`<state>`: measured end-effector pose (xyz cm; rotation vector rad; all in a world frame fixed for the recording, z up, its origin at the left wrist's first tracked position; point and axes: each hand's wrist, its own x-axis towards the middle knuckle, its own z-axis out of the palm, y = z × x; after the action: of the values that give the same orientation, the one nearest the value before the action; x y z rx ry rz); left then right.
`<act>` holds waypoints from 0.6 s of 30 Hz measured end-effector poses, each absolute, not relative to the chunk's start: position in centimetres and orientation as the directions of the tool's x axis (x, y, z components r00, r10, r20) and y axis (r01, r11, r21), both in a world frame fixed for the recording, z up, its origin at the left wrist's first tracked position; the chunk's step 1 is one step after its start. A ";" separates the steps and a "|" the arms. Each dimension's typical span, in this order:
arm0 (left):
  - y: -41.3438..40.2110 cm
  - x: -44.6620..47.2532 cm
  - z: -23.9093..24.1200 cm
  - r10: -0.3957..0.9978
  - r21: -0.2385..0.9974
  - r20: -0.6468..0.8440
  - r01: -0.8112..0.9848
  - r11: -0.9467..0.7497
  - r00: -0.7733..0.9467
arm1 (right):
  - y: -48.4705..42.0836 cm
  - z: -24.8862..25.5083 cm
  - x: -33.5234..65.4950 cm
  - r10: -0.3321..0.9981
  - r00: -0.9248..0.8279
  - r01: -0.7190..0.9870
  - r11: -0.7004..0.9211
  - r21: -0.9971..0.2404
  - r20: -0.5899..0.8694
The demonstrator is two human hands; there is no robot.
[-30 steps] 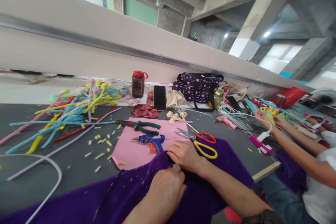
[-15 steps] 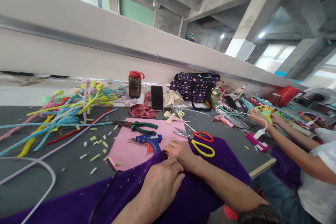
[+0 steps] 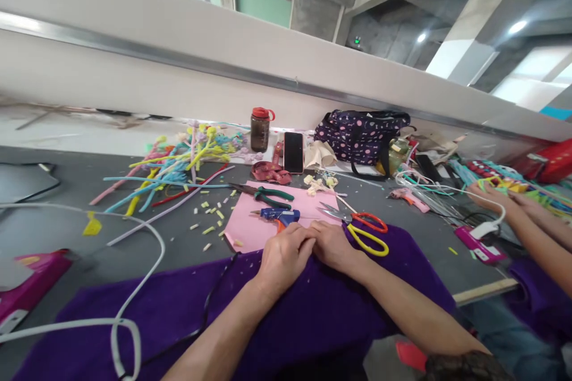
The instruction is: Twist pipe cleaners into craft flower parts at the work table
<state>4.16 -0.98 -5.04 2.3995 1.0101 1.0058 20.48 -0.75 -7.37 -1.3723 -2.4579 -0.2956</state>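
My left hand (image 3: 283,255) and my right hand (image 3: 331,244) meet over the purple cloth (image 3: 322,315), fingers bent and thumbs close together. Both are closed; whatever lies between the fingertips is hidden. Just beyond them a blue glue gun (image 3: 279,214) with an orange trigger rests on a pink sheet (image 3: 245,229), its handle partly covered by my left hand. Green-handled pliers (image 3: 268,195) lie above the gun. To the right of my right hand are open scissors (image 3: 366,231) with one red and one yellow handle loop.
Colourful fuzzy stems (image 3: 179,169) and cut bits (image 3: 210,230) lie left. A bottle (image 3: 260,131), phone (image 3: 294,153) and patterned bag (image 3: 361,137) stand at the back. A white cable (image 3: 154,256) loops front left, near a magenta power strip (image 3: 33,280). A co-worker's arms (image 3: 536,232) are at right.
The view has swung left, so the table things appear farther right and more cable shows. My hands have shifted slightly and now sit side by side, with the left covering more of the glue gun's handle.
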 end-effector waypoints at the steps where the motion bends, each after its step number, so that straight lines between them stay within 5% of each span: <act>1: -0.9 4.1 -5.1 0.739 0.558 0.470 0.486 -0.672 0.482 | -0.8 -7.3 20.5 0.787 -0.494 0.854 0.519 0.037 0.369; 11: -0.8 4.3 -5.3 0.773 0.578 0.436 0.515 -0.633 0.461 | -1.3 -6.8 20.3 0.855 -0.381 0.920 0.389 0.051 0.351; 18: -2.7 4.7 -5.4 0.676 0.324 0.375 0.593 -0.737 0.635 | -1.6 -6.6 20.5 0.896 -0.331 0.944 0.314 0.104 0.296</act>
<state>4.72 -2.70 -5.39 2.6834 1.0503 0.7207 20.48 -1.56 -6.56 -1.6961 -2.3916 -0.3852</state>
